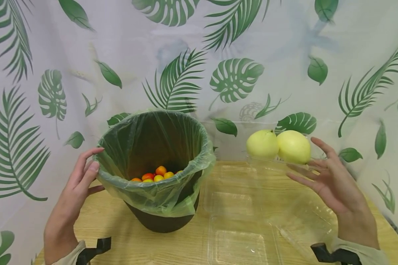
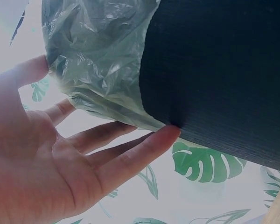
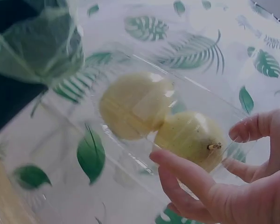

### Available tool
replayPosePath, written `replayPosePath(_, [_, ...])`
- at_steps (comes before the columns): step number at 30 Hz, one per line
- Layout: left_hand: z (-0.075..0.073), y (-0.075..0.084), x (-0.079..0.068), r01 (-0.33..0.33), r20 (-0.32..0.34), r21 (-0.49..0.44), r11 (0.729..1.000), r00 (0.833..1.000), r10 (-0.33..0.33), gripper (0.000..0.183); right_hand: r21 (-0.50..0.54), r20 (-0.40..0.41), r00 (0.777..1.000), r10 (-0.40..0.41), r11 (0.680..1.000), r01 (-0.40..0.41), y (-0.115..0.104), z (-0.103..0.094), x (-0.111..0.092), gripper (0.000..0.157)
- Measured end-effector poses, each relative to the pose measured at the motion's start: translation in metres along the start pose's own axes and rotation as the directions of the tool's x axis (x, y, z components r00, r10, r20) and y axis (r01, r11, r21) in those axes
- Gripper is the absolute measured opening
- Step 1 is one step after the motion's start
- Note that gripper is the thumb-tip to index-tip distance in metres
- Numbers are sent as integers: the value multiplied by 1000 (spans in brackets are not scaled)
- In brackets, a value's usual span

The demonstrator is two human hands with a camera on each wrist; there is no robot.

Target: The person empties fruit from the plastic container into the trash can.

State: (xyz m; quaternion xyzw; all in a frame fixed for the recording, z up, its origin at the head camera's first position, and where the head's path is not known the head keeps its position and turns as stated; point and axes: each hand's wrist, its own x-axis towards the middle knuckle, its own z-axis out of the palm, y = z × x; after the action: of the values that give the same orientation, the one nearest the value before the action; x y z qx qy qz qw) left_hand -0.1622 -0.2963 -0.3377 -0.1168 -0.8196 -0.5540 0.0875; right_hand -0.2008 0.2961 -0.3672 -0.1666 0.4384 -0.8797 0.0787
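Note:
A dark bin (image 1: 164,221) lined with a thin green plastic bag (image 1: 179,200) stands tilted on the table, its mouth facing me. Inside lie several small red, orange and yellow fruits (image 1: 160,170) like cherry tomatoes. With mostly straight, spread fingers, my left hand (image 1: 77,180) touches the bin's left side at the rim; its fingertips meet bag and wall in the left wrist view. My right hand (image 1: 338,180) grips one end of a clear plastic container (image 3: 196,81), raised above the table. Two round yellow-green fruits (image 1: 293,147), one showing a short stem, sit in it.
More clear plastic containers (image 1: 242,244) rest on the wooden table (image 1: 106,221), right of the bin and below the raised container. A white curtain (image 1: 126,103) with green leaf prints hangs close behind the table.

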Motion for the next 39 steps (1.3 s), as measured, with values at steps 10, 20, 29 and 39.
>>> replayPosePath(10, [0,0,0,-6,-8,-19,1000,1000,6,44,-86,36,999,-32,996,35,4,35,6,62])
replayPosePath(20, [0,0,1,-10,-1,-12,1000,1000,10,45,-77,60,997,-45,996,49,-11,79,25,57])
replayPosePath(29, [-1,0,-1,5,3,-13,1000,1000,-5,45,-203,94,994,54,979,-34,-15,132,54,63])
replayPosePath(39, [0,1,1,1,10,-33,999,1000,-1,45,-435,85,996,-6,899,42,1,177,80,71])
